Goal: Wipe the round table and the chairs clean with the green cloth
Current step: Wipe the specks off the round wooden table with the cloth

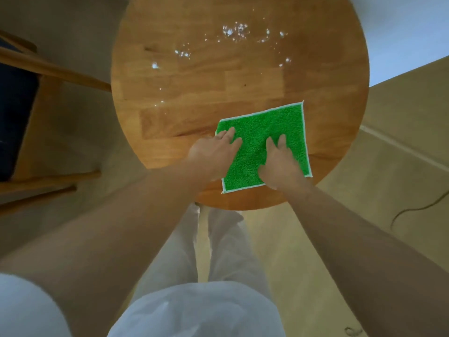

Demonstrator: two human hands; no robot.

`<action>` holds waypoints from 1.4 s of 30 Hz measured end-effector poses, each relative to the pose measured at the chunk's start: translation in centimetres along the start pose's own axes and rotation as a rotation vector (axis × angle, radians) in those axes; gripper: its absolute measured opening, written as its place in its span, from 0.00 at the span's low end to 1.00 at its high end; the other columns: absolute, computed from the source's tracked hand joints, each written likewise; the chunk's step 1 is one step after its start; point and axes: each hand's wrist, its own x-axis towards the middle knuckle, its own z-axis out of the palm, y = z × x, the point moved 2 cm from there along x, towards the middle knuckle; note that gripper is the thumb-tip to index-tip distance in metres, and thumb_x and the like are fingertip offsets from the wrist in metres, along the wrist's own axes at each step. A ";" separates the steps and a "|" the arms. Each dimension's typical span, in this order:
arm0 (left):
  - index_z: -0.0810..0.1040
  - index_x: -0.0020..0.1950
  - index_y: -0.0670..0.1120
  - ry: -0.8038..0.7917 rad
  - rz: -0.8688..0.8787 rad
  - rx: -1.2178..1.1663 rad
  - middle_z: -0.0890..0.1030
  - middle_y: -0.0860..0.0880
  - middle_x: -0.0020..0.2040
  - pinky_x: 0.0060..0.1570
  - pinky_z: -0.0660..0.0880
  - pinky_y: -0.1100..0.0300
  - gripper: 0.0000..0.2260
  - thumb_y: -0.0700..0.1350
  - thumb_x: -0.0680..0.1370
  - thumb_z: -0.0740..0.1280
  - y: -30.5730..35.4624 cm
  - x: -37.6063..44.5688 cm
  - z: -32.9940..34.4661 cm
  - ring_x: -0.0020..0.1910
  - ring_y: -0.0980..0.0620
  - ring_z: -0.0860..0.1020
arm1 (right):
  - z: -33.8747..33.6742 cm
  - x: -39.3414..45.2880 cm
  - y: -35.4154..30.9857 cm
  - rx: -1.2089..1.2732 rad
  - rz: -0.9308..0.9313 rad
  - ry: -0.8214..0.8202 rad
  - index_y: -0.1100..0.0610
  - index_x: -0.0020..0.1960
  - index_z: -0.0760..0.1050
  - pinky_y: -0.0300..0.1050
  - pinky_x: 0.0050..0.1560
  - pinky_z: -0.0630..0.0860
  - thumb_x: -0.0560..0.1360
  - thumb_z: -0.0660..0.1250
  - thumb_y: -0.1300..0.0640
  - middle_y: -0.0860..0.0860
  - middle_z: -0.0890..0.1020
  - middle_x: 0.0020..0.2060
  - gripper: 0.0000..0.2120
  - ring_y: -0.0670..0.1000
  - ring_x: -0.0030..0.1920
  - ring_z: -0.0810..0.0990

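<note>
On the near right part of the round wooden worktop (184,98) the green cloth (264,132) lay spread flat, its pale edging showing all round. Both my hands rested on it: my left hand (213,152) pressed its left edge, fingers (229,133) straight and slightly spread, and my right hand (279,161) pressed its lower middle, fingers likewise extended, gripping nothing. Water droplets (233,32) glinted on the far side of the worktop, well apart from the cloth. A wooden chair (48,69) with a dark seat stood to my left, just beside the worktop.
</note>
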 end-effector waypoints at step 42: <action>0.79 0.57 0.44 0.321 -0.499 -0.495 0.78 0.43 0.55 0.47 0.74 0.55 0.10 0.40 0.81 0.59 -8.0 -22.3 -10.9 0.52 0.44 0.77 | -11.2 -11.9 -12.7 -0.138 -0.707 0.071 0.55 0.38 0.68 0.36 0.26 0.60 0.82 0.55 0.47 0.49 0.69 0.29 0.17 0.47 0.26 0.63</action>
